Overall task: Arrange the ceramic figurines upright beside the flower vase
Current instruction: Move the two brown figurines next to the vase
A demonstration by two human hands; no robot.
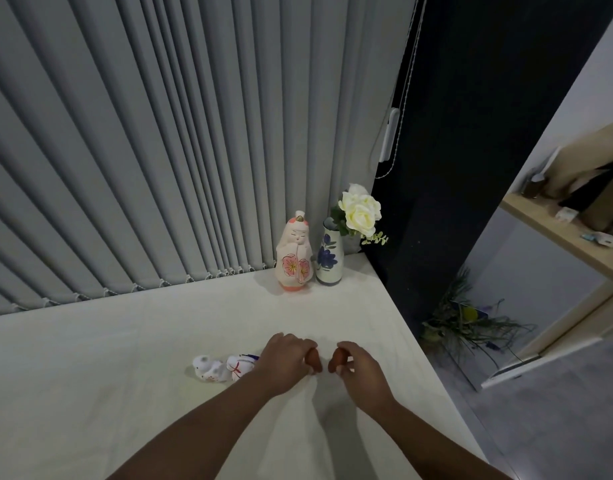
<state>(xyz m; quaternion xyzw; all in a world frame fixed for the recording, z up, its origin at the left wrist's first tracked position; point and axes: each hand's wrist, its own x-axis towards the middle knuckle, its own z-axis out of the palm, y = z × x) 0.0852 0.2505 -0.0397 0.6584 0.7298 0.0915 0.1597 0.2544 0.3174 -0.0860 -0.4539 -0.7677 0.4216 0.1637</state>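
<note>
A pink-and-white ceramic doll figurine (294, 252) stands upright at the back of the white table (125, 358), touching the left side of the blue-flowered vase (328, 258), which holds white roses (358, 211). A small white figurine (222, 368) with red and blue marks lies on its side near the middle of the table. My left hand (286, 360) hovers just right of it, fingers curled, covering its right end; no grip shows. My right hand (358, 370) is beside the left one, fingers curled and holding nothing I can see.
Grey vertical blinds (159, 150) hang along the table's far edge. A dark wall panel (471, 133) with a blind cord stands at the right of the vase. The table's right edge drops to a grey floor with a plant (468, 323) and a wooden shelf (558, 230).
</note>
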